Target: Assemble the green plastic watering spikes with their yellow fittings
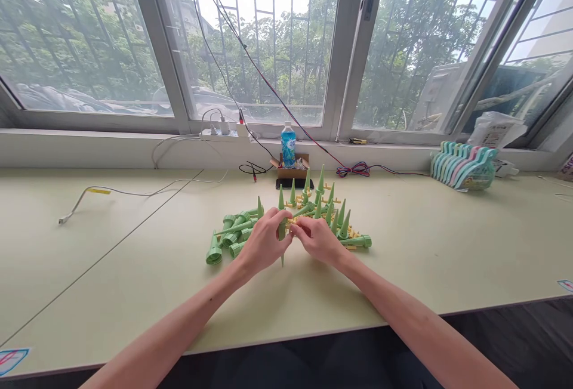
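My left hand (268, 235) is closed round a green plastic watering spike (282, 231), its pointed tip showing below the fingers. My right hand (317, 237) meets it from the other side, its thumb and forefinger pinching a small yellow valve piece (293, 221) against the spike's side. The fingers cover most of that joint. Loose green spikes (231, 238) with ribbed caps lie left of my left hand. Beyond and right of my right hand, several spikes (344, 225) stand point up among scattered yellow pieces (353, 234).
A blue-labelled bottle (288, 145) stands by a small cardboard box (301, 168), with a black phone-like slab (283, 184) in front. Coiled red-black wire (353, 169) and pastel hangers (465, 165) sit at the back right. A white cable (129, 193) crosses the table's left side.
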